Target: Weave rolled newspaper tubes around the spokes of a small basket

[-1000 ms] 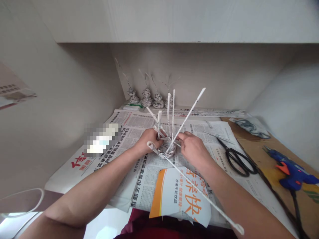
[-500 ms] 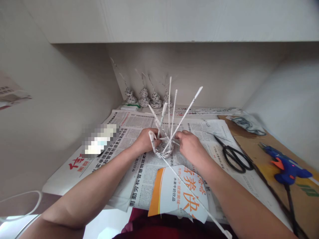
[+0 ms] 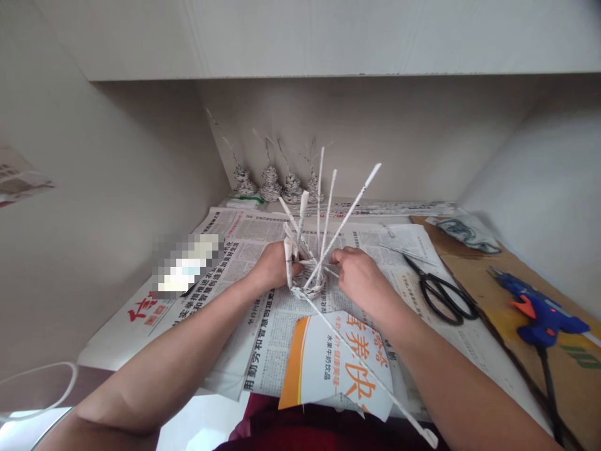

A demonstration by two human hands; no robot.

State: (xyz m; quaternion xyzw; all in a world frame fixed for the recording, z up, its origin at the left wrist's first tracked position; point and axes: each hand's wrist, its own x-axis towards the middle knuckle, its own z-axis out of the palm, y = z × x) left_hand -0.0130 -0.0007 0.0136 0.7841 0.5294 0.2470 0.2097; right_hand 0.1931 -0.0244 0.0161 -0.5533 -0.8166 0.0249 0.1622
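Note:
A small round basket (image 3: 307, 290) woven from rolled newspaper tubes sits between my hands, with several paper tubes (image 3: 350, 213) standing up and fanning out from it. My left hand (image 3: 273, 266) is closed on the basket's left wall, its fingertips partly hidden behind an upright tube. On the other side, my right hand (image 3: 355, 268) pinches at the right rim, where a short tube end (image 3: 331, 270) pokes toward the fingers. From the basket's front, a long weaving tube (image 3: 370, 371) runs down toward my body on the right.
Newspaper (image 3: 272, 326) covers the table, with a printed carton piece (image 3: 342, 369) near me. Black scissors (image 3: 446, 297) and a blue glue gun (image 3: 535, 307) on cardboard (image 3: 493, 275) lie right. Several woven gourd shapes (image 3: 271, 183) and paper tubes (image 3: 399, 208) are at the back.
The upright tubes at the basket's left side have shifted and stand straighter. Both hands stay nearly in place.

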